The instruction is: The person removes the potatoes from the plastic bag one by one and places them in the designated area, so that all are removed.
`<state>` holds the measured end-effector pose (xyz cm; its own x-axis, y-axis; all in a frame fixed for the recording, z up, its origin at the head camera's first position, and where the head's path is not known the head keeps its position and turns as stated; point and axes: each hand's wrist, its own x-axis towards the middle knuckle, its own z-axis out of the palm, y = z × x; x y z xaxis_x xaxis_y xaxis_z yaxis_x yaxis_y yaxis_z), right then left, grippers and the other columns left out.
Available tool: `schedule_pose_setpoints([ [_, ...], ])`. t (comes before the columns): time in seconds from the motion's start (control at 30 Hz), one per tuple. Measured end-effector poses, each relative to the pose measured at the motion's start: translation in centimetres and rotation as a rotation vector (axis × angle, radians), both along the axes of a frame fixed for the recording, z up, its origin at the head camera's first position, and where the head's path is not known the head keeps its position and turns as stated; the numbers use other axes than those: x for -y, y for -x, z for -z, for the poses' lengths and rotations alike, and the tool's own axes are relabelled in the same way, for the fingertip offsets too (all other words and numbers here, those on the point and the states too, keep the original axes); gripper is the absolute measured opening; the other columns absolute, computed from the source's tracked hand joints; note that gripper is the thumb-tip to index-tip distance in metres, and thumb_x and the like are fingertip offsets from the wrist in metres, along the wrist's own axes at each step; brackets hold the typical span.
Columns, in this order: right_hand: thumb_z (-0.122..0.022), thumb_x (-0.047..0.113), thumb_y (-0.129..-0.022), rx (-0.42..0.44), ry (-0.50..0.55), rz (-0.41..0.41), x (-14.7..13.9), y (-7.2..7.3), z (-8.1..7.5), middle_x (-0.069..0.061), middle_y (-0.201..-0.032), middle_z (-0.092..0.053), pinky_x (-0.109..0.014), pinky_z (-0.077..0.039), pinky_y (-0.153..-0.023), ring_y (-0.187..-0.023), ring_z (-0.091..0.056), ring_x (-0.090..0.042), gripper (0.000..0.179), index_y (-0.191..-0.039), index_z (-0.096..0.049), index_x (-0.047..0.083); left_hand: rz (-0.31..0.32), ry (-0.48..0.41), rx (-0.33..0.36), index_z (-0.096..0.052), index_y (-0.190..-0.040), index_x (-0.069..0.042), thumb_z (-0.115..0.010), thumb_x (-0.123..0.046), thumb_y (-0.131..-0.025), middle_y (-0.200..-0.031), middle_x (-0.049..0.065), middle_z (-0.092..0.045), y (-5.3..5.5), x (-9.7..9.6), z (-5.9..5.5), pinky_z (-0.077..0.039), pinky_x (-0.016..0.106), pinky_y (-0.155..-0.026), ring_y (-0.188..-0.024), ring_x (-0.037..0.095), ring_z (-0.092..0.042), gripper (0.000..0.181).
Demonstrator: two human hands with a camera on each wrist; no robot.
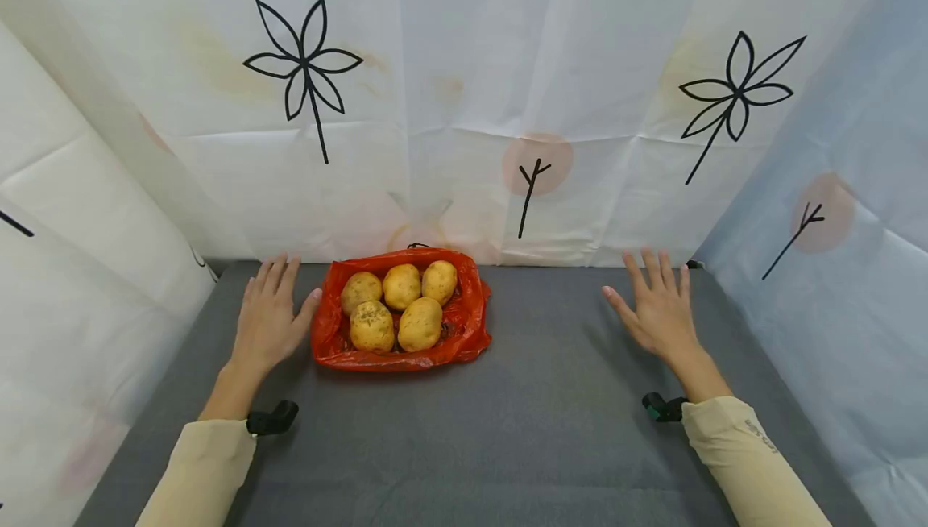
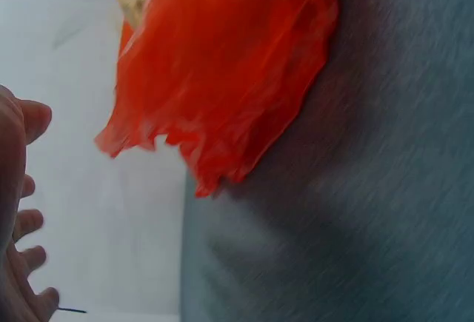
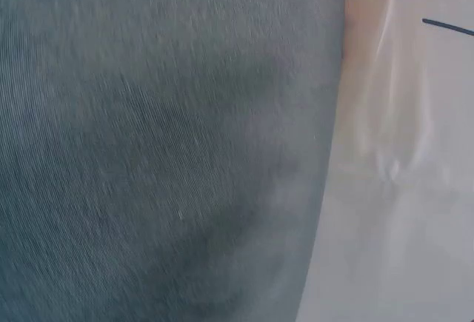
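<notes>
Red plastic bag [image 1: 401, 350] holding five potatoes [image 1: 401, 307] on grey table [image 1: 551, 398]; left hand [image 1: 270, 319] flat just beside bag, fingers spread; right hand [image 1: 656, 311] flat, spread, well apart.

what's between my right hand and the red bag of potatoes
Nothing: in the head view only bare grey table top lies between the right hand and the red bag holding the potatoes.

Even, bright, soft light fills the sharp head view, its edges bowed by the wide lens, while both wrist views are smeared with blur.
</notes>
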<state>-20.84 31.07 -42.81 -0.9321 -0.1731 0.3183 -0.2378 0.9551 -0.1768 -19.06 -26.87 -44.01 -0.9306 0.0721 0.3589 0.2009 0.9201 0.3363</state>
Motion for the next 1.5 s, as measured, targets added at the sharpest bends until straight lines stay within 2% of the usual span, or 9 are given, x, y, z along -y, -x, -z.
schedule_pose_setpoints([
  [0.17, -0.044, 0.055, -0.105, 0.009, 0.034, -0.006, 1.0, -0.2, 0.8, -0.028, -0.163, -0.020, -0.065, 0.003, -0.117, -0.152, -0.006, -0.045, 0.076, -0.160, -0.027, 0.006, 0.030, -0.171, 0.088, -0.030, -0.156, 0.004, -0.047, -0.042, -0.107, -0.157, 0.032, -0.028, -0.2, -0.9, 1.2, -0.020, 0.072, -0.110, -0.143, 0.054, -0.023, 0.069],
  [0.33, -0.047, 0.051, -0.105, 0.017, 0.076, -0.029, 2.2, -0.4, 1.5, -0.030, -0.159, -0.026, -0.066, -0.002, -0.116, -0.149, -0.014, -0.049, 0.073, -0.159, -0.030, 0.003, 0.071, -0.356, 0.160, -0.026, -0.159, 0.000, -0.052, -0.037, -0.106, -0.157, 0.033, -0.027, -0.1, -1.6, 2.5, -0.024, 0.072, -0.108, -0.141, 0.054, -0.028, 0.070],
  [0.4, -0.048, 0.050, -0.106, 0.027, 0.099, -0.044, 2.8, -0.4, 1.7, -0.031, -0.158, -0.028, -0.067, -0.003, -0.116, -0.148, -0.016, -0.050, 0.072, -0.158, -0.031, 0.002, 0.084, -0.432, 0.183, -0.024, -0.161, -0.004, -0.055, -0.036, -0.105, -0.155, 0.032, -0.030, -0.1, -1.8, 2.9, -0.028, 0.070, -0.107, -0.138, 0.052, -0.033, 0.071],
  [0.53, -0.049, 0.046, -0.106, 0.046, 0.140, -0.067, 4.0, -0.4, 1.9, -0.030, -0.157, -0.030, -0.068, -0.005, -0.115, -0.147, -0.017, -0.050, 0.070, -0.158, -0.032, 0.002, 0.120, -0.529, 0.230, -0.022, -0.163, -0.013, -0.058, -0.036, -0.103, -0.158, 0.028, -0.029, -0.1, -2.1, 4.0, -0.029, 0.070, -0.107, -0.139, 0.049, -0.033, 0.074],
  [0.73, -0.050, 0.044, -0.106, 0.090, 0.189, -0.096, 6.0, -0.7, 1.7, -0.028, -0.157, -0.032, -0.065, -0.004, -0.117, -0.148, -0.018, -0.048, 0.069, -0.160, -0.029, 0.005, 0.172, -0.594, 0.298, -0.029, -0.162, -0.017, -0.064, -0.034, -0.101, -0.164, 0.022, -0.022, -0.1, -2.0, 5.2, -0.017, 0.072, -0.111, -0.148, 0.047, -0.018, 0.072],
  [0.93, -0.054, 0.039, -0.105, 0.115, 0.249, -0.146, 8.3, -1.1, 1.6, -0.028, -0.155, -0.036, -0.064, -0.006, -0.117, -0.147, -0.021, -0.047, 0.068, -0.159, -0.030, 0.005, 0.196, -0.700, 0.331, -0.023, -0.163, -0.019, -0.072, -0.026, -0.095, -0.166, 0.020, -0.019, -0.3, -1.5, 5.8, -0.023, 0.069, -0.111, -0.148, 0.045, -0.020, 0.085],
  [1.07, -0.055, 0.039, -0.105, 0.144, 0.294, -0.184, 10.0, -1.3, 1.7, -0.028, -0.154, -0.037, -0.064, -0.010, -0.117, -0.146, -0.023, -0.048, 0.068, -0.159, -0.031, 0.006, 0.198, -0.714, 0.369, -0.017, -0.164, -0.022, -0.076, -0.026, -0.091, -0.166, 0.020, -0.015, -0.5, -1.2, 6.0, -0.026, 0.070, -0.109, -0.147, 0.046, -0.021, 0.094],
  [1.27, -0.058, 0.040, -0.104, 0.208, 0.376, -0.236, 12.7, -1.6, 1.4, -0.025, -0.155, -0.038, -0.064, -0.026, -0.112, -0.143, -0.030, -0.045, 0.069, -0.159, -0.031, 0.008, 0.208, -0.695, 0.437, -0.008, -0.165, -0.028, -0.082, -0.029, -0.086, -0.167, 0.020, -0.008, -0.7, -0.9, 5.9, -0.023, 0.073, -0.108, -0.148, 0.047, -0.017, 0.108],
  [1.5, -0.060, 0.040, -0.103, 0.233, 0.428, -0.289, 16.0, -2.0, 0.9, -0.020, -0.153, -0.043, -0.063, -0.031, -0.110, -0.141, -0.036, -0.041, 0.066, -0.156, -0.038, 0.009, 0.254, -0.697, 0.466, -0.002, -0.165, -0.027, -0.085, -0.023, -0.082, -0.166, 0.023, -0.007, -0.9, -0.6, 5.8, -0.024, 0.072, -0.109, -0.146, 0.048, -0.018, 0.117],
])
